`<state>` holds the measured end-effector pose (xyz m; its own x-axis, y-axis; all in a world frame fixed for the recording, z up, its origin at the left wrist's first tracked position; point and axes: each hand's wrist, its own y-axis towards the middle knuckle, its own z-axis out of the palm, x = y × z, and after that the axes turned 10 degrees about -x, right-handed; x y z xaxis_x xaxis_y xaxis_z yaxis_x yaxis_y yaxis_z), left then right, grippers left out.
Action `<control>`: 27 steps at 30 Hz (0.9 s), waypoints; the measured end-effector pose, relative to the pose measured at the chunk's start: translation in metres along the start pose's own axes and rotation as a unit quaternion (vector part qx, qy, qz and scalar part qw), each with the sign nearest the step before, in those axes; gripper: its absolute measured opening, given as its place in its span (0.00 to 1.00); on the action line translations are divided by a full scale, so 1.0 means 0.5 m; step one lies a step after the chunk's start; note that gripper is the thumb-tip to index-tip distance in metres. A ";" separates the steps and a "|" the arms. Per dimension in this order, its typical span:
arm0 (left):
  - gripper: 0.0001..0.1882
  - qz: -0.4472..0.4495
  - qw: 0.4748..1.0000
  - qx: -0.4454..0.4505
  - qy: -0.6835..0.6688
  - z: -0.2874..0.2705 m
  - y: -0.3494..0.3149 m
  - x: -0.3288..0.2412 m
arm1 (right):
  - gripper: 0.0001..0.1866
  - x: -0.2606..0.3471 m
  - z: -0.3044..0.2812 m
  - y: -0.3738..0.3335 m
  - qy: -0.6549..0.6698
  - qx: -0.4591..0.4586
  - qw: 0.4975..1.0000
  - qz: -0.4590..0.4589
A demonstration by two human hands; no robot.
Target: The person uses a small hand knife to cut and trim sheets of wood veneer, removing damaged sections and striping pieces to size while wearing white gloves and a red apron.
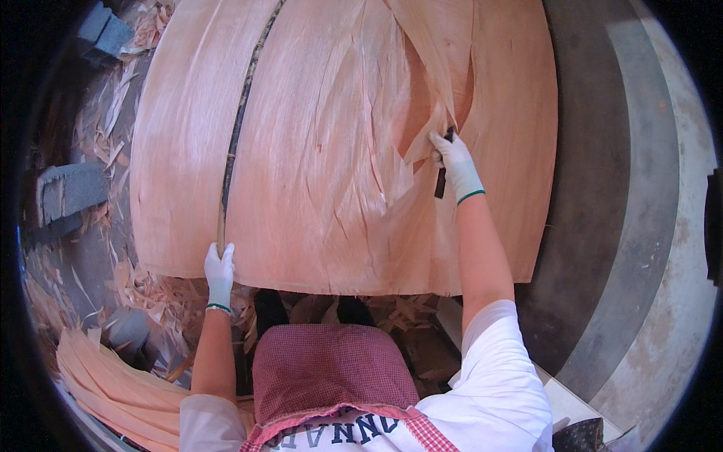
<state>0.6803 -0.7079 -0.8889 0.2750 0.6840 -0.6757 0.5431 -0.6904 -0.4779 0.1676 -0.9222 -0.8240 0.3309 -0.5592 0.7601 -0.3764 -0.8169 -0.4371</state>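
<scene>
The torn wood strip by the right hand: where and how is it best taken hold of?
Probably by the narrow lower tip of the torn wood strip, pinched flat from the person's side. It tapers toward them, and its edges lie open on both sides there. The right hand, gripping a black tool, is at that tip.

Torn wood-veneer scraps (169, 297) litter the floor along the left side. A rough grey block (75, 190) sits at mid-left, with bluish-grey blocks (104, 34) at upper left. A curved pile of peach-coloured veneer sheets (113, 384) lies at lower left. On the right, grey concrete flooring (591, 151) shows darker and paler bands.
</scene>
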 end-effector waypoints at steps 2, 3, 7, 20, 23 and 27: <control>0.11 0.005 1.000 -0.005 0.003 0.002 0.004 0.005 | 0.14 -0.002 -0.005 -0.009 0.020 0.017 0.999 0.042; 0.11 0.007 1.000 -0.008 0.004 0.003 0.005 0.008 | 0.14 -0.019 0.000 -0.013 0.023 0.019 0.999 0.039; 0.11 0.004 1.000 0.001 -0.001 0.004 0.006 -0.005 | 0.15 -0.083 0.012 -0.001 0.073 0.017 0.997 0.035; 0.11 0.000 1.000 -0.004 -0.001 0.004 0.004 -0.006 | 0.24 -0.011 0.027 -0.120 -0.027 0.031 0.999 0.021; 0.11 0.012 1.000 -0.004 0.000 0.005 0.006 -0.002 | 0.36 -0.079 0.089 -0.165 -0.028 0.024 0.999 -0.010; 0.12 0.011 1.000 -0.001 0.006 0.001 0.010 0.007 | 0.35 -0.066 0.137 -0.196 -0.199 0.043 0.978 -0.054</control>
<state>0.6836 -0.7090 -0.8942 0.2963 0.6717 -0.6790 0.5378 -0.7049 -0.4626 0.2527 -0.8334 -0.8392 0.6814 -0.4666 0.5639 -0.2533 -0.8732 -0.4164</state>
